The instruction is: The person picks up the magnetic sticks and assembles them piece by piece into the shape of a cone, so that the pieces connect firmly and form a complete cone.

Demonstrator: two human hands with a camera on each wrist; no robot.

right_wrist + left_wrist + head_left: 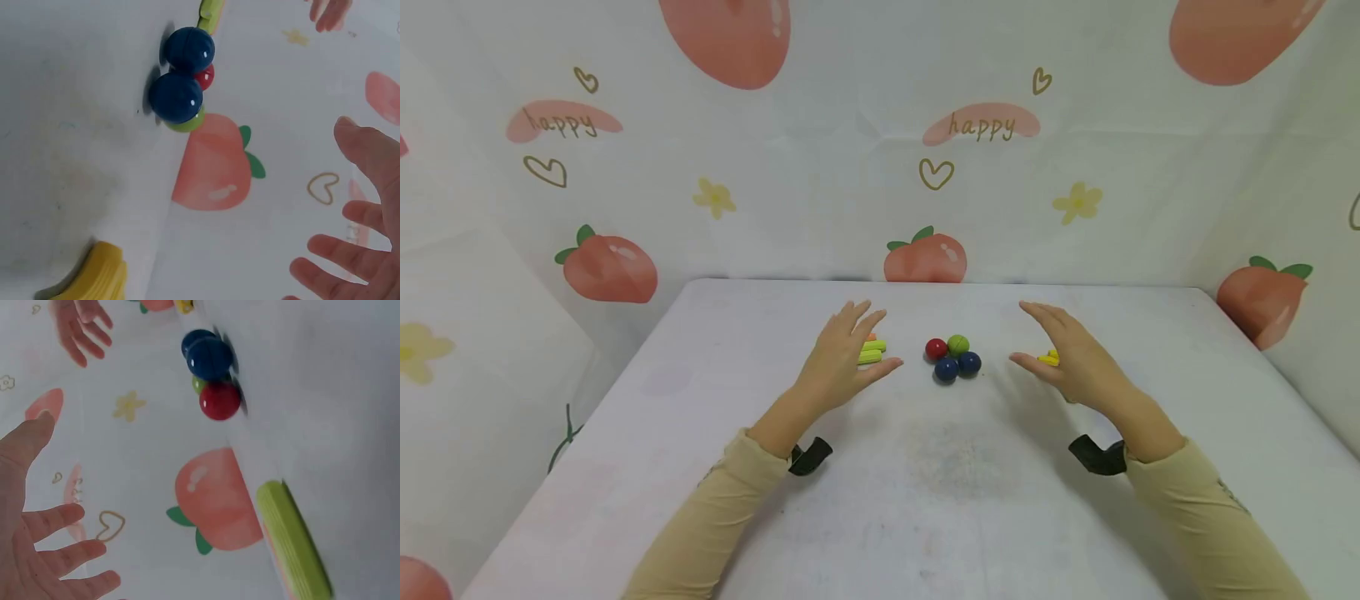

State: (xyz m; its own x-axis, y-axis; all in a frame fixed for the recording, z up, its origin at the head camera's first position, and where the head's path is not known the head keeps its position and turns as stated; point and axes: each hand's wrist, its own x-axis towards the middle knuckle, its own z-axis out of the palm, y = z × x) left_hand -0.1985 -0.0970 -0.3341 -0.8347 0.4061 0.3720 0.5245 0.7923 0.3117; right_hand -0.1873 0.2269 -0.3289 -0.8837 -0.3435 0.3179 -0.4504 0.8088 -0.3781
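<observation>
Right around the red ball (936,349) there's a snug little bunch going on. A green ball (958,344) sits just to its right and a touch farther back, one dark blue ball (946,369) is just in front of it, and a second dark blue ball (970,363) is a bit farther right, still on the near side. They're packed so close I honestly can't tell which ones actually touch.

Left of the red ball, the left hand (838,354) is up in the air, fingers loose and spread, gripping nothing. Partly hidden by it from the head camera are some lime-green sticks (870,357), ribbed lengthwise, plus a small orange bit (872,337) behind them.

Well off to the red ball's right, the right hand (1082,358) pretty much mirrors that: thumb and fingers apart, nothing in its grasp. Some yellow pieces (1048,360) peek out from behind it, and the right wrist view gives them a curved shape.

All the bits lie on a white table (925,500), and past the red ball hangs a white backdrop (820,167) printed with peaches.
</observation>
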